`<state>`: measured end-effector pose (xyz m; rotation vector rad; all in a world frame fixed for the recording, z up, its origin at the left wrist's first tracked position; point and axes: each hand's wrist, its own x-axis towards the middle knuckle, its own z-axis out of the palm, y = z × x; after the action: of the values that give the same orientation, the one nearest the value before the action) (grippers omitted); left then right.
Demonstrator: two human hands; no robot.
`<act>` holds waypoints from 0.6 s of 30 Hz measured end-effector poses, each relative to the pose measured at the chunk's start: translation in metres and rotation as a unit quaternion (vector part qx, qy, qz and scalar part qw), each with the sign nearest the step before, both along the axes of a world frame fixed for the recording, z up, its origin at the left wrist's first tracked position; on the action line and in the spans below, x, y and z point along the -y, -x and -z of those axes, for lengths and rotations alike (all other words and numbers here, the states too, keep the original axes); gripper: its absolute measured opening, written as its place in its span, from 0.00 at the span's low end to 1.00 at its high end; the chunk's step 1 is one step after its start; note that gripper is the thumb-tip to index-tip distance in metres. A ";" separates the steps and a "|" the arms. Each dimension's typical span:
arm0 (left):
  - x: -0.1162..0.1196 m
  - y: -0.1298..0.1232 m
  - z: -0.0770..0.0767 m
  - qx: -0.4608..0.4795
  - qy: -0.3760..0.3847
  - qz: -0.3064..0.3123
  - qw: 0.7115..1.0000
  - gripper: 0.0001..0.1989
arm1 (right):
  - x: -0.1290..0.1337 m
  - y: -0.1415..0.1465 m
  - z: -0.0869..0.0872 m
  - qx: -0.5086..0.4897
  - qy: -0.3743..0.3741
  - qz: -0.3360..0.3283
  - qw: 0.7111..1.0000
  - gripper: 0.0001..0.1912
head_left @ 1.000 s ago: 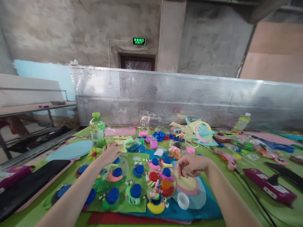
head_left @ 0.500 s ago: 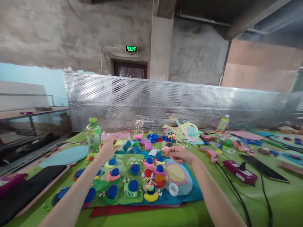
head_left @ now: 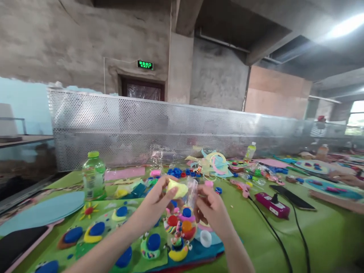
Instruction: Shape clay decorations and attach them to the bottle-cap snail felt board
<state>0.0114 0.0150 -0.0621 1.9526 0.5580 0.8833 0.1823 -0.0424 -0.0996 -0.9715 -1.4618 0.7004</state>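
My left hand point(head_left: 159, 199) is closed on a pale yellow lump of modelling clay point(head_left: 176, 188). A clear plastic wrapper point(head_left: 192, 190) stretches from the lump toward my right hand point(head_left: 211, 204), whose bent fingers pinch its edge. Beneath both hands lie snail-like clay figures with googly eyes and bottle caps, among them a green one with a blue cap point(head_left: 153, 242) and a yellow one point(head_left: 178, 253). An orange cap point(head_left: 186, 226) and a white cap point(head_left: 206, 238) sit close to my right wrist.
A green bottle point(head_left: 93, 176) stands at the left beside blue paper ovals point(head_left: 48, 210). To the right are a pink glue gun point(head_left: 241, 187), a purple power strip point(head_left: 272, 204) with black cords and a dark flat board point(head_left: 292, 197). Another person's hand point(head_left: 345, 177) shows at the far right.
Both hands have come together over the figures. My left hand has brought the yellow clay rightward from the table's back, and my right hand has gripped its wrapper. The view has turned right.
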 end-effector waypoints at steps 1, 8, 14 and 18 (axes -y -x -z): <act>-0.003 0.005 0.002 0.006 -0.002 -0.008 1.000 0.13 | -0.003 0.001 -0.003 -0.003 0.000 -0.010 1.000 0.12; -0.036 0.018 -0.016 0.022 -0.036 -0.053 0.998 0.13 | -0.055 0.003 -0.051 0.038 -0.007 -0.107 0.994 0.12; -0.054 0.023 -0.018 -0.028 -0.089 -0.042 0.995 0.13 | -0.083 -0.015 -0.038 0.014 0.016 -0.174 0.984 0.14; -0.052 0.025 -0.012 -0.080 -0.150 -0.081 0.982 0.17 | -0.084 -0.016 -0.018 -0.007 0.020 -0.184 0.983 0.14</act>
<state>-0.0135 0.0672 -0.0500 2.2907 0.7186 0.9603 0.1988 0.0417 -0.0820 -0.7287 -1.6381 1.0039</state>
